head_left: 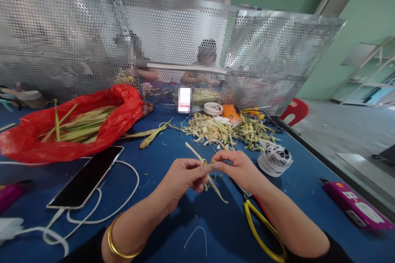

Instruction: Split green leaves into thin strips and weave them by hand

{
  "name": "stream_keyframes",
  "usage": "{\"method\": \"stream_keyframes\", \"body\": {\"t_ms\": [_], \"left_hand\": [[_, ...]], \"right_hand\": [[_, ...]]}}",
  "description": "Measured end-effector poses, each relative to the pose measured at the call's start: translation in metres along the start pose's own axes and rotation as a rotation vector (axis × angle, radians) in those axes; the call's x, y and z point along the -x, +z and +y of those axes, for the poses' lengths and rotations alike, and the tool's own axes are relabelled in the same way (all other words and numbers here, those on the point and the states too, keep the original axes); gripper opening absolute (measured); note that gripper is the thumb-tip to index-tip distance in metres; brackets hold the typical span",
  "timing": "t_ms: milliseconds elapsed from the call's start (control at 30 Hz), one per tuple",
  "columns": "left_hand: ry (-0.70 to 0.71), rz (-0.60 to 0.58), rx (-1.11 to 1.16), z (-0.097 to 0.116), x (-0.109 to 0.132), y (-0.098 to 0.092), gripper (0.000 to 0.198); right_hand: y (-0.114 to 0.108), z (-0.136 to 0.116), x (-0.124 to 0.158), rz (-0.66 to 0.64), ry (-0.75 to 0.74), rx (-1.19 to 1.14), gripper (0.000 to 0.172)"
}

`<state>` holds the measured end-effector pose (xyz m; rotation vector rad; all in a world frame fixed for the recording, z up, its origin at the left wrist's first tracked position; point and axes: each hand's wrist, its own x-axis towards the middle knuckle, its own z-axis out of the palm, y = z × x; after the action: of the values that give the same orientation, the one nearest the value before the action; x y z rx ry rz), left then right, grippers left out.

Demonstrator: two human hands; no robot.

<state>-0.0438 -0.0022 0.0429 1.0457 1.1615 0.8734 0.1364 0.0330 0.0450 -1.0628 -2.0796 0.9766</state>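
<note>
Sleeves [88, 251]: black, left and right. Left forearm [146, 220]: one narrow, smooth, shiny gold-coloured bangle [110, 240]. Left hand [185, 176], right hand [236, 165]: bare.

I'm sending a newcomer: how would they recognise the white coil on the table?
On the blue table, find the heap of pale plant clippings. Nearer the viewer, right of the right hand, sits the white coil: a tangle of loops, unlike the flat white ring behind the heap.

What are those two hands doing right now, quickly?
Left hand: closed, holding a pale plant strip.
Right hand: closed, pinching at the same strip; exactly which part is hidden.
</note>
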Motion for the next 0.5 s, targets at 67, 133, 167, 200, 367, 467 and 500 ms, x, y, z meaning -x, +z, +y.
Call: {"method": "stream_keyframes", "body": {"t_ms": [67,133,167,200,367,467,500], "left_hand": [[-0.018,0.005,0.004,0.000,-0.001,0.000,0.031],[-0.027,0.019,0.015,0.000,-0.003,-0.001,0.030],[-0.028,0.029,0.024,0.000,-0.003,-0.001,0.030],[-0.028,0.041,0.037,0.001,-0.003,-0.001,0.030],[0.003,0.071,0.111,0.002,-0.003,-0.006,0.029],[0.081,0.079,0.140,0.002,-0.003,-0.010,0.029],[0.095,0.073,0.161,0.002,-0.003,-0.010,0.027]], "right_hand": [[0.003,0.001,0.000,0.071,-0.022,0.044,0.017],[0.008,0.004,-0.001,0.152,-0.079,0.124,0.017],[0.009,0.006,-0.002,0.190,-0.119,0.175,0.017],[0.011,0.007,-0.002,0.229,-0.163,0.230,0.016],[0.016,0.000,0.008,0.544,-0.326,0.473,0.019],[0.025,-0.010,0.018,0.553,-0.379,0.444,0.011],[0.029,-0.012,0.020,0.478,-0.367,0.430,0.012]]}}
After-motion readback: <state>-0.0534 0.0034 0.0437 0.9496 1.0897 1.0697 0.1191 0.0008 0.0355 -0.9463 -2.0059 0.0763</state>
